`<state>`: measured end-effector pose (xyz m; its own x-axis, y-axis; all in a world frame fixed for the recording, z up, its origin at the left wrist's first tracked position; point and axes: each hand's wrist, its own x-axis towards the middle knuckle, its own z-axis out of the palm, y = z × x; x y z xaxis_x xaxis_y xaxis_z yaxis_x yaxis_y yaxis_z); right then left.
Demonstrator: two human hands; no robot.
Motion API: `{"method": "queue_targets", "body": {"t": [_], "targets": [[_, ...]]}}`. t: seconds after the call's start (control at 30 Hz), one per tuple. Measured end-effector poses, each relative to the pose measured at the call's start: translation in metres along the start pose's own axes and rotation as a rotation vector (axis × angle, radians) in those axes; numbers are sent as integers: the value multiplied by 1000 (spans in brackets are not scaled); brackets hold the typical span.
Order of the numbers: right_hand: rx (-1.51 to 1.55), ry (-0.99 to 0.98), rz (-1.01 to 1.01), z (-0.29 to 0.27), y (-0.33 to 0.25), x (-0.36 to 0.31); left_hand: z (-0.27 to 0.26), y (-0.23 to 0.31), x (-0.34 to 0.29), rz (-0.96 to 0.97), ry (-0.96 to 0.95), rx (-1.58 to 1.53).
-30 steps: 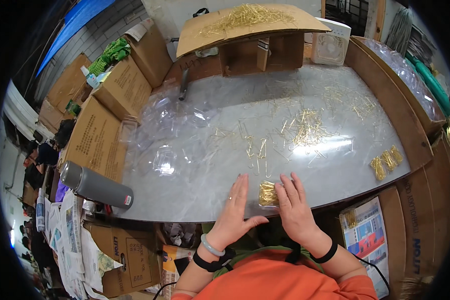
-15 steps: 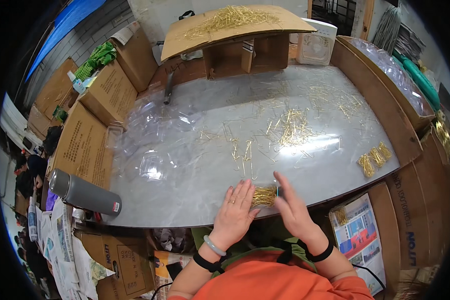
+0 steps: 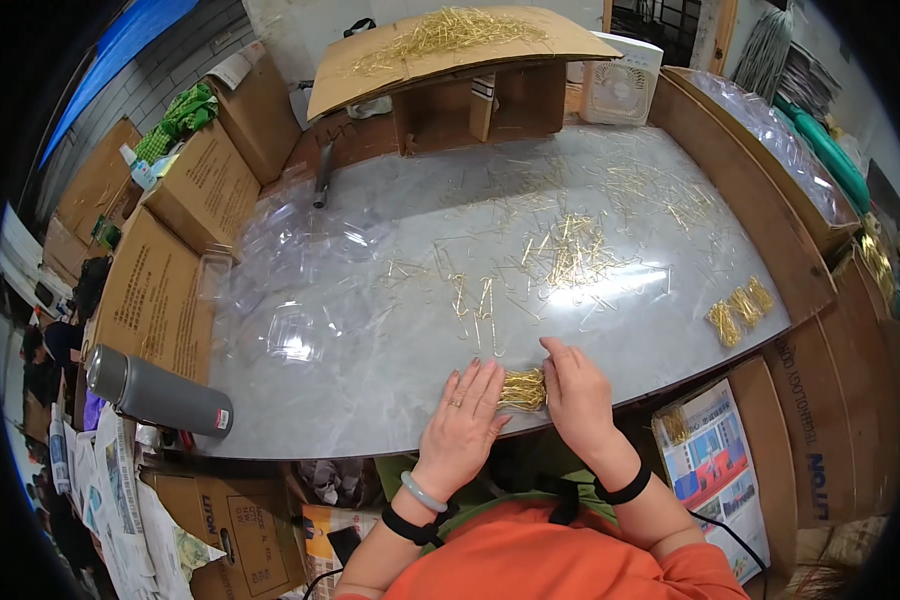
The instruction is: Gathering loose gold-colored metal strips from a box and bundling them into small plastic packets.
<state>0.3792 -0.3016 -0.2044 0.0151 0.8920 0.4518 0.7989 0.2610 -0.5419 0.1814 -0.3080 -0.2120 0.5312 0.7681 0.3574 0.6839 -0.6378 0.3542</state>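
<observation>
A small bundle of gold wire hooks point(image 3: 522, 391) lies near the front edge of the table, between my two hands. My left hand point(image 3: 463, 412) rests flat at its left end, fingers stretched out, with a ring and a pale bangle on. At the other end, my right hand point(image 3: 581, 398) touches the bundle, its fingers extended close together. Just beyond my left hand lie a few loose hooks point(image 3: 485, 310). Farther off is a heap of gold hooks point(image 3: 575, 250), with more scattered around it. Several tied bundles point(image 3: 740, 311) sit at the right edge.
Clear plastic boxes point(image 3: 295, 240) spread over the table's left side. A grey bottle point(image 3: 160, 390) leans at the left edge. At the back, a cardboard shelf point(image 3: 440, 80) carries more hooks beside a white fan point(image 3: 620, 80). Cardboard walls point(image 3: 770, 205) border the table.
My right hand has closed in to the left against the bundle's end, its fingers drawn together. My left hand stays beside the bundle. The whole view has shifted slightly.
</observation>
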Motion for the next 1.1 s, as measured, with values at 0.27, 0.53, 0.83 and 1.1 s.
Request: {"method": "queue_targets", "body": {"t": [0.27, 0.53, 0.83, 1.1], "targets": [[42, -7, 27, -2, -4, 5, -4, -1, 7, -6, 46, -114], [99, -47, 54, -3, -2, 3, 6, -2, 7, 61, 19, 23], [540, -192, 421, 2, 4, -2, 1, -8, 2, 30, 25, -261], [627, 44, 626, -43, 38, -13, -9, -15, -7, -79, 69, -514]]}}
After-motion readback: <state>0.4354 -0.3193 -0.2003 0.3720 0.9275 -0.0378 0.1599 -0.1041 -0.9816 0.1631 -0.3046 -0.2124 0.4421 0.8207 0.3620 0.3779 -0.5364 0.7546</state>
